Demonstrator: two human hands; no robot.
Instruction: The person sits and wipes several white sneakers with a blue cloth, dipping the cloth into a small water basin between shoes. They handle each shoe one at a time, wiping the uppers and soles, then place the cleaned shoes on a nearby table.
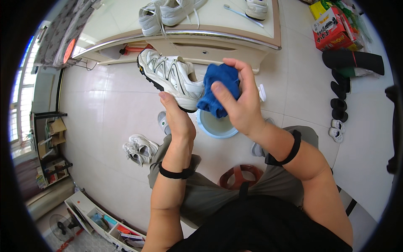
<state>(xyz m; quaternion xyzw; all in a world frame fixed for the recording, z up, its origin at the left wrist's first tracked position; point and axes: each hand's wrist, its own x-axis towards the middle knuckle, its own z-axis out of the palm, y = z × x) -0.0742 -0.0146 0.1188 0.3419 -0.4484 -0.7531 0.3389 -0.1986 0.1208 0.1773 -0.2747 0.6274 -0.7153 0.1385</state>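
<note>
A white sneaker point(176, 75) with black zigzag lines and a black outsole is held up in my left hand point(178, 118), its toe pointing to the upper left. The thumb lies along the near side of the sole; the other fingers are hidden behind the shoe. My right hand point(242, 100) grips a bunched blue cloth point(222, 85) at the heel end of the sneaker. Whether the cloth presses on the heel cannot be told. Below the cloth, a light blue basin point(217, 134) of cloudy water stands on the floor, partly covered by it.
A low cabinet point(204, 48) ahead carries white lace-up shoes point(176, 12), a toothbrush point(244, 15) and another white shoe point(256, 9). A pair of sneakers point(141, 149) sits on the floor at left. A white brush-like object point(262, 93) lies beyond my right hand. Several shoes point(338, 108) line the right wall.
</note>
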